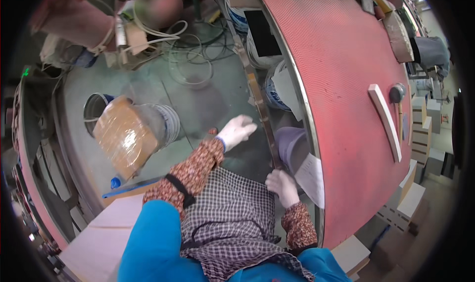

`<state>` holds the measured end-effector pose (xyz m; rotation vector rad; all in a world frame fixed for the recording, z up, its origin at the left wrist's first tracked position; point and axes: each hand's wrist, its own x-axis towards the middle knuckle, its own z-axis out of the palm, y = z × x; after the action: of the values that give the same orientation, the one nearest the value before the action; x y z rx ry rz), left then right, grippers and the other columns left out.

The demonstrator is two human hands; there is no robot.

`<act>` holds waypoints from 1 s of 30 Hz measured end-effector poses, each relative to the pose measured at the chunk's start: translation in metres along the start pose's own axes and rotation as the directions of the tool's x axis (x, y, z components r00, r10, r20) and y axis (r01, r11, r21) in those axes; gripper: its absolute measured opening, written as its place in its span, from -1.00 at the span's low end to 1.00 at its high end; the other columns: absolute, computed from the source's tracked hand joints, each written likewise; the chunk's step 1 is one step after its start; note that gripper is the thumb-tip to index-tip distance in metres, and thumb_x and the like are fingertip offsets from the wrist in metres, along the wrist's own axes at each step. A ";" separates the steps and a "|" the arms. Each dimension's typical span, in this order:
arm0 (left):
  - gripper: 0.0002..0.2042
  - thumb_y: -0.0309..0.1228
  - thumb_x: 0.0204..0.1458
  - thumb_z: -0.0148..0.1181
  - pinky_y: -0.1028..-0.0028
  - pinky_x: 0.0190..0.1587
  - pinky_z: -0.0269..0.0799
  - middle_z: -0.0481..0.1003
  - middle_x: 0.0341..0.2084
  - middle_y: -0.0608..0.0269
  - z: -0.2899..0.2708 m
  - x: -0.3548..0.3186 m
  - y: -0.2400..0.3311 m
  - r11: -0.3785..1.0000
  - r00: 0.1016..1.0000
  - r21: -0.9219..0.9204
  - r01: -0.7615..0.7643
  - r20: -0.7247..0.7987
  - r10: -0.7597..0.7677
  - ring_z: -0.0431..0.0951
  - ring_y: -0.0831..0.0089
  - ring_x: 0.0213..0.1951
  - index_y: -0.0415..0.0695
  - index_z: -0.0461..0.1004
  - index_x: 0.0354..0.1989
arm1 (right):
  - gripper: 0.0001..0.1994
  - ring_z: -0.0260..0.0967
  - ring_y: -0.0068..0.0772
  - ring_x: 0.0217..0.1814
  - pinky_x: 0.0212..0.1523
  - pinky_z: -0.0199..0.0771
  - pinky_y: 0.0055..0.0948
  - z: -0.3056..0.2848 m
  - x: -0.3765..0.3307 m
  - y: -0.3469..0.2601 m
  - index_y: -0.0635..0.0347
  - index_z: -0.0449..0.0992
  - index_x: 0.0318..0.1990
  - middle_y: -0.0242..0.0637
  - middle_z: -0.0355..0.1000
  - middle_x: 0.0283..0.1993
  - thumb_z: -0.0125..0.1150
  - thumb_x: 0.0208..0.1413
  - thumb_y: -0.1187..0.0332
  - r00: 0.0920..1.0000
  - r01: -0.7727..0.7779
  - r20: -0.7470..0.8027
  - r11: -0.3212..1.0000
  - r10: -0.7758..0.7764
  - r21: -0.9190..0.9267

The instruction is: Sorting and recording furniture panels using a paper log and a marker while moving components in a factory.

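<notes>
My left hand (239,132), in a white glove, reaches forward over the floor with fingers partly bent and apart. Nothing shows in it. My right hand (282,187), also gloved, is lower, beside the table's edge. Its fingers are curled in at the near end of a long brown rail (258,99) running along the table's side; what they hold, if anything, is hidden. Beside that hand stands a purple-grey bucket (289,142), and a white printed sheet (311,178) hangs at the table edge. A checkered apron (227,203) covers my front.
On the right, the red-topped table (341,99) carries a pale strip (385,121) and a mallet (398,95). To the left, a plastic-wrapped cardboard box (126,136) rests by white buckets (166,123). Coiled hoses (193,67) lie ahead on the floor. White boards (106,232) are stacked at lower left.
</notes>
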<state>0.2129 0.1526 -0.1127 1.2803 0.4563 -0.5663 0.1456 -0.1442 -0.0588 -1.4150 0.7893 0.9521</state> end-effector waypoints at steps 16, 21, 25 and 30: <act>-0.52 -0.13 0.06 0.26 0.41 -0.43 0.57 0.57 -0.42 0.05 -0.020 0.346 0.006 0.966 0.951 0.053 -0.252 -0.170 0.258 0.64 0.34 -0.46 -0.40 0.47 -0.13 | -0.69 0.35 -0.39 -0.02 -0.04 0.37 -0.36 -0.005 0.319 -0.084 0.11 0.41 0.09 -0.31 0.44 0.02 0.05 0.20 0.55 0.729 0.566 -0.177 0.436 -0.661 0.700; -0.57 -0.18 0.14 0.19 0.46 -0.55 0.57 0.51 -0.46 0.14 -0.005 0.323 0.081 0.992 0.995 -0.079 -0.097 -0.034 0.095 0.61 0.41 -0.55 -0.42 0.42 -0.17 | -0.71 0.43 -0.37 -0.04 0.02 0.41 -0.27 0.005 0.291 -0.119 0.18 0.44 0.08 -0.31 0.48 -0.04 0.11 0.20 0.48 0.732 0.680 -0.434 0.606 -0.526 0.413; -0.70 -0.32 0.04 0.26 0.43 -0.38 0.58 0.56 -0.44 0.15 -0.016 0.355 0.094 0.070 0.656 0.828 -0.557 0.387 0.648 0.64 0.34 -0.43 -0.27 0.42 -0.16 | -0.65 0.44 -0.34 -0.01 0.04 0.39 -0.36 0.013 0.298 -0.143 0.26 0.45 0.12 -0.27 0.53 -0.04 0.19 0.21 0.36 0.630 0.508 -0.573 0.836 -0.524 -0.206; -0.79 -0.23 -0.13 0.33 0.30 -0.33 0.57 0.63 -0.47 0.20 -0.004 0.346 0.133 -0.162 0.625 0.874 -0.457 0.445 0.641 0.66 0.24 -0.39 -0.09 0.66 -0.39 | -0.55 0.44 -0.29 0.08 0.10 0.38 -0.40 0.011 0.333 -0.143 0.38 0.45 0.11 -0.17 0.53 0.04 0.25 0.19 0.20 0.337 0.465 -0.521 0.619 -0.784 -0.632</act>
<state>0.5656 0.1331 -0.2240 2.6542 -0.6265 0.1715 0.4175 -0.0990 -0.2942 -2.3087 0.5172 -0.2519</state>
